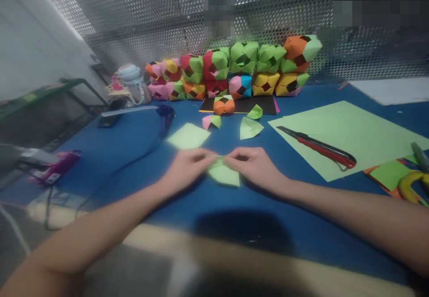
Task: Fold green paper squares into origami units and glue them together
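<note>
Between my hands is a small light-green sheet of paper [225,175], partly folded, low over the blue table. My left hand [187,166] pinches its upper left edge with thumb and fingers. At the upper right edge my right hand [256,168] pinches the same paper, the fingertips of both hands close together. Beyond my left hand lies a flat light-green paper square [189,136]. Past my right hand are a folded light-green piece [251,128] and a smaller green folded piece [255,112]. A pink-and-green folded piece [212,121] rests near them.
Stacked colourful folded-paper balls [239,69] line the back by a perforated metal screen. A red utility knife [321,148] lies on a large green sheet [348,129] at right, near yellow-handled scissors [410,187]. A glue gun [165,113] with a cord and a purple power strip [60,167] are left.
</note>
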`<action>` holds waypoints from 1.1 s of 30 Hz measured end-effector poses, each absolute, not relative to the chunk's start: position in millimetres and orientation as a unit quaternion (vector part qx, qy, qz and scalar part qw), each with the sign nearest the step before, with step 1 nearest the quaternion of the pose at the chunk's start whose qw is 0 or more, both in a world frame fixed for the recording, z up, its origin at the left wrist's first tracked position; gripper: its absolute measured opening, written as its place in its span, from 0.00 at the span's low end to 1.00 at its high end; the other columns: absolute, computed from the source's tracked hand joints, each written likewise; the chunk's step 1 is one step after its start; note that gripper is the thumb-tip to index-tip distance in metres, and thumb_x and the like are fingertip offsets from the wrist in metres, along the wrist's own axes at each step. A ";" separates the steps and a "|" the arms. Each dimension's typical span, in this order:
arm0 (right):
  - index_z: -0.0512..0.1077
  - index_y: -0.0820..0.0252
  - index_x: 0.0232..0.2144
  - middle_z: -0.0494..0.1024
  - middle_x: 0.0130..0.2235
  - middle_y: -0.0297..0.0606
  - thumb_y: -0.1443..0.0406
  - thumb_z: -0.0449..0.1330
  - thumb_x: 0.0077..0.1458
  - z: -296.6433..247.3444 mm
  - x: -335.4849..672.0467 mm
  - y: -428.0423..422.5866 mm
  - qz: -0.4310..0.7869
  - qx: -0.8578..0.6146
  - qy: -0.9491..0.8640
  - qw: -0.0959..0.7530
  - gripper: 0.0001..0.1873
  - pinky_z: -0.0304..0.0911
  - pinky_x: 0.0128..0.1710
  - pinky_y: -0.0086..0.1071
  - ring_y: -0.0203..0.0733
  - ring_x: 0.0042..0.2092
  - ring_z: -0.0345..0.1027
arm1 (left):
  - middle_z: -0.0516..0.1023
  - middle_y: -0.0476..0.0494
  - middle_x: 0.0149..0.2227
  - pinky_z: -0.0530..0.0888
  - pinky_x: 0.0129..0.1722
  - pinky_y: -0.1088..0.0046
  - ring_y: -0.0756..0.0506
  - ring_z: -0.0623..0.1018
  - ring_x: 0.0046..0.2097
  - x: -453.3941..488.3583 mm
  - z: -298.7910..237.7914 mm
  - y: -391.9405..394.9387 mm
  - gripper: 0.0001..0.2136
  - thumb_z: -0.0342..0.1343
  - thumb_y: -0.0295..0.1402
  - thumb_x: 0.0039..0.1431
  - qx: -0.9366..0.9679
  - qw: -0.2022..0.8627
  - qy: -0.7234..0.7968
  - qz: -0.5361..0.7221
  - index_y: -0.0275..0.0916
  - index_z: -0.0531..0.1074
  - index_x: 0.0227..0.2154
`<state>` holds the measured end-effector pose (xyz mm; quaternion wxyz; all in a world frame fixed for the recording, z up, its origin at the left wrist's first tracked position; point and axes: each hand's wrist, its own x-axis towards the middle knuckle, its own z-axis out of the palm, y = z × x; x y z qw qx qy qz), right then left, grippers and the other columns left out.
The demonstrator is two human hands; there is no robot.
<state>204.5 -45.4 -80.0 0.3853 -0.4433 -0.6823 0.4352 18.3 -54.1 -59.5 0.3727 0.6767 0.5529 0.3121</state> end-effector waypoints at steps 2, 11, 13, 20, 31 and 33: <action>0.75 0.62 0.23 0.76 0.25 0.33 0.63 0.59 0.49 -80.3 204.7 -45.1 0.441 -0.435 -0.683 0.387 0.09 0.59 0.28 0.27 0.33 0.27 0.65 | 0.80 0.45 0.31 0.69 0.35 0.72 0.47 0.74 0.33 18.7 -60.0 -54.7 0.11 0.58 0.40 0.51 0.679 0.360 0.558 0.313 0.38 0.79 0.30; 0.74 0.61 0.22 0.75 0.24 0.33 0.60 0.59 0.49 -82.2 206.0 -44.2 0.413 -0.435 -0.673 0.432 0.11 0.59 0.26 0.27 0.34 0.27 0.64 | 0.78 0.46 0.28 0.68 0.33 0.72 0.49 0.72 0.30 19.7 -65.5 -55.0 0.10 0.58 0.39 0.50 0.662 0.357 0.559 0.350 0.36 0.78 0.27; 0.74 0.61 0.22 0.75 0.23 0.33 0.60 0.59 0.49 -82.4 206.1 -44.3 0.407 -0.434 -0.675 0.436 0.12 0.59 0.26 0.27 0.34 0.27 0.64 | 0.78 0.44 0.29 0.69 0.34 0.71 0.48 0.72 0.31 17.7 -69.8 -52.8 0.11 0.59 0.40 0.50 0.646 0.388 0.548 0.364 0.36 0.78 0.28; 0.74 0.62 0.24 0.74 0.24 0.33 0.59 0.56 0.50 -83.0 204.9 -45.1 0.388 -0.427 -0.683 0.449 0.13 0.58 0.28 0.28 0.34 0.28 0.64 | 0.77 0.43 0.31 0.70 0.34 0.70 0.48 0.73 0.32 14.3 -79.2 -49.1 0.13 0.60 0.41 0.49 0.609 0.429 0.528 0.407 0.34 0.76 0.29; 0.73 0.62 0.28 0.73 0.28 0.34 0.55 0.52 0.55 -84.0 201.0 -45.2 0.402 -0.404 -0.693 0.441 0.17 0.57 0.29 0.28 0.35 0.31 0.63 | 0.74 0.47 0.31 0.67 0.34 0.73 0.51 0.71 0.32 11.2 -68.8 -48.0 0.08 0.59 0.33 0.47 0.648 0.368 0.545 0.384 0.36 0.66 0.22; 0.71 0.61 0.31 0.73 0.30 0.35 0.54 0.52 0.55 -84.2 201.4 -44.7 0.404 -0.402 -0.694 0.441 0.17 0.58 0.30 0.28 0.36 0.32 0.64 | 0.72 0.50 0.27 0.65 0.30 0.75 0.52 0.68 0.29 13.2 -70.8 -48.8 0.09 0.58 0.32 0.47 0.627 0.354 0.553 0.420 0.37 0.63 0.21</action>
